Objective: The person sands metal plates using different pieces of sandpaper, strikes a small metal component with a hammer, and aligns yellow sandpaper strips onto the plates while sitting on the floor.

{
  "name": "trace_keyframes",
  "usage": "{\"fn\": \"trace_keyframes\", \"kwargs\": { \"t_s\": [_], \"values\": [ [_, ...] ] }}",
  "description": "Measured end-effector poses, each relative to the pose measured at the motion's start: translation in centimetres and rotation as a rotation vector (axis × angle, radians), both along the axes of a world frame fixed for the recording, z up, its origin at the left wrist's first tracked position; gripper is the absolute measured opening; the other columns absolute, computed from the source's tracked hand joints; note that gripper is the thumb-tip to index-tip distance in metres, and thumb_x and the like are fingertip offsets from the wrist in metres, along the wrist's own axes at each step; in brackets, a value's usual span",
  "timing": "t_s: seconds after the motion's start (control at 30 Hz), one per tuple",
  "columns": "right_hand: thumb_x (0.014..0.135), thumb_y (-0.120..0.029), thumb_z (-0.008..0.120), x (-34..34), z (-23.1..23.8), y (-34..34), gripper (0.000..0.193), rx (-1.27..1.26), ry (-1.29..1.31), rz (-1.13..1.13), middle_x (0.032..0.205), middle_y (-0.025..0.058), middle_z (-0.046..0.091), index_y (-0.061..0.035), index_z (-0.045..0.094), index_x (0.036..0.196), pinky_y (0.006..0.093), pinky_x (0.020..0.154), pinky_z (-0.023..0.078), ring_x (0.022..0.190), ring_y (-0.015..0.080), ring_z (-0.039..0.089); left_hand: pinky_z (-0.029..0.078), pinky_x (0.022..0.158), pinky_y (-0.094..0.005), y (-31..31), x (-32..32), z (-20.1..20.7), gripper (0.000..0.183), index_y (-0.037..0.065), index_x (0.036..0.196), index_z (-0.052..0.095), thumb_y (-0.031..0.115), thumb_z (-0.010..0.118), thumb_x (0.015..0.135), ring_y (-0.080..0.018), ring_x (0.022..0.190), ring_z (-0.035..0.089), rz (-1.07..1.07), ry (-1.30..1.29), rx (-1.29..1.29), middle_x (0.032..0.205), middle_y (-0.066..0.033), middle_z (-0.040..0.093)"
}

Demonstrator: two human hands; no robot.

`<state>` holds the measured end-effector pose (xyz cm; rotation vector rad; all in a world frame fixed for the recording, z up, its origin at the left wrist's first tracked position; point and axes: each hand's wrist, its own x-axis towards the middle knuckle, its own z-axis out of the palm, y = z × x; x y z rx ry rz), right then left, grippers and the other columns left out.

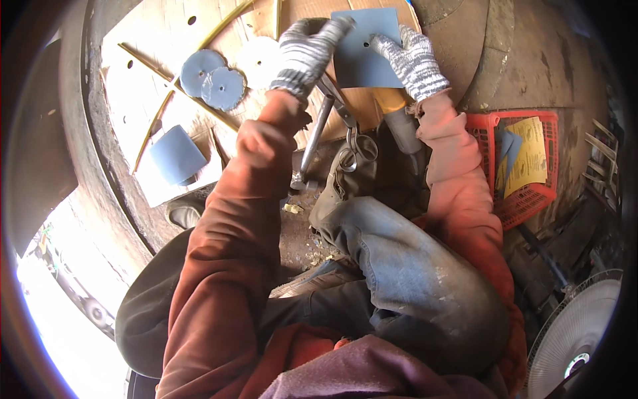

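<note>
Both my hands wear grey-and-white striped knit gloves. A flat grey-blue square sheet [362, 63] with a small dark hole is held up at the far middle. On its left edge is my left hand [307, 54], closed, with fingertips over the upper left corner. My right hand [415, 65] grips the right edge, thumb lying on the face near the hole. Below the sheet, metal shears [345, 118] with loop handles lie beside a long-handled hammer-like tool [316, 136]. Near my right wrist is a grey-and-yellow cylindrical tool [401, 130], partly hidden by the sheet.
At left, a pale board [149, 80] carries two overlapping grey-blue toothed discs [224, 89], grey-blue square sheets [178, 155] and thin wooden strips [147, 63]. A red plastic basket [553, 133] at right holds yellow paper [527, 156]. A fan [585, 332] stands at lower right.
</note>
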<state>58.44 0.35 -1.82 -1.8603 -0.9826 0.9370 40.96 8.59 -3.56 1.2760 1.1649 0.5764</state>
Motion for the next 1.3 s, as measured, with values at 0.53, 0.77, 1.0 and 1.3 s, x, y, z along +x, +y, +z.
{"fn": "trace_keyframes", "kwargs": {
  "t_s": [0.53, 0.77, 1.0, 1.3],
  "values": [
    [0.082, -0.028, 0.078, 1.3, -0.6, 1.2, 0.04, -0.101, -0.15, -0.019, 0.092, 0.0096, 0.072, 0.0016, 0.069, 0.108, 0.0308, 0.075, 0.054, 0.082, 0.0157, 0.068, 0.054, 0.075, -0.0306, -0.5, 0.9, -1.3, 0.046, -0.003, 0.11, 0.067, 0.034, 0.076, 0.083, -0.018, 0.082, 0.067, 0.013, -0.128, -0.14, 0.098, -0.0117, 0.07],
    [0.077, -0.046, 0.078, 1.0, -1.6, 0.7, 0.06, -0.136, -0.42, 0.031, 0.098, 0.0214, 0.07, 0.0052, 0.066, 0.107, 0.0383, 0.081, 0.053, 0.088, 0.0316, 0.068, 0.053, 0.076, -0.0276, -0.6, 0.9, -2.2, 0.042, -0.003, 0.105, 0.07, 0.026, 0.082, 0.078, -0.0149, 0.082, 0.067, -0.032, -0.099, -0.095, 0.093, -0.0089, 0.073],
    [0.08, -0.035, 0.078, 1.1, -2.6, 0.9, 0.049, -0.155, -0.184, -0.002, 0.095, 0.0183, 0.071, 0.0051, 0.066, 0.105, 0.0344, 0.079, 0.053, 0.084, 0.0241, 0.067, 0.054, 0.078, -0.0278, 0.1, 1.7, -1.2, 0.042, -0.004, 0.106, 0.069, 0.025, 0.079, 0.079, -0.0159, 0.084, 0.068, -0.07, -0.049, -0.097, 0.094, -0.0097, 0.073],
    [0.075, -0.042, 0.08, 1.4, -2.4, 2.8, 0.062, -0.365, -0.203, 0.019, 0.104, 0.0178, 0.07, 0.0049, 0.065, 0.113, 0.0347, 0.087, 0.052, 0.094, 0.0237, 0.066, 0.055, 0.078, -0.0351, 0.0, 3.0, -3.4, 0.046, -0.004, 0.105, 0.067, 0.032, 0.072, 0.077, -0.0272, 0.087, 0.071, -0.066, 0.068, -0.017, 0.095, -0.0181, 0.072]
  ]
}}
